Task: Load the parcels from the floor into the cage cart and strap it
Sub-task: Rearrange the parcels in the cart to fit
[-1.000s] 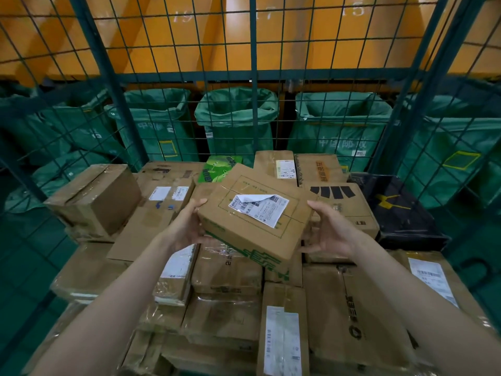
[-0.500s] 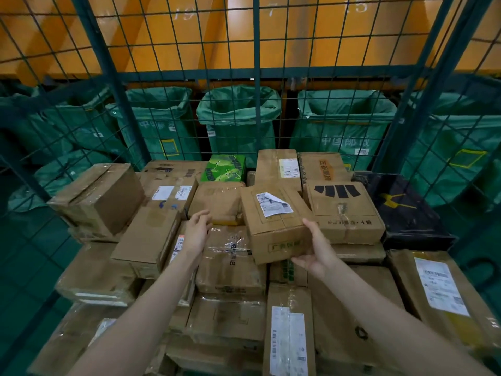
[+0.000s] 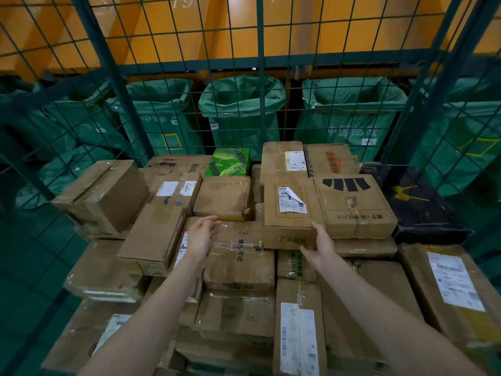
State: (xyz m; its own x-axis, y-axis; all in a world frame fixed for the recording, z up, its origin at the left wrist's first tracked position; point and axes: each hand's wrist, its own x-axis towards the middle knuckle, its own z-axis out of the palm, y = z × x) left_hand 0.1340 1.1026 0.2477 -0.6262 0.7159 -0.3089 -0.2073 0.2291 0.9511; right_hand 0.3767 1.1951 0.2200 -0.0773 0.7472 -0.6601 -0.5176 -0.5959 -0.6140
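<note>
Mostly taped, boxy cardboard parcels (image 3: 291,210)

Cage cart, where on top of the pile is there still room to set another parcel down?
Lowest open step: the taped parcel between the left hand and the right hand. Another low ledge lies front left, on the wrapped parcel. The back row around the green box and the black box is packed tight.

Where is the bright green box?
The green box sits at the back of the pile, left of centre, against the cage mesh, beside a tall brown parcel.
</note>
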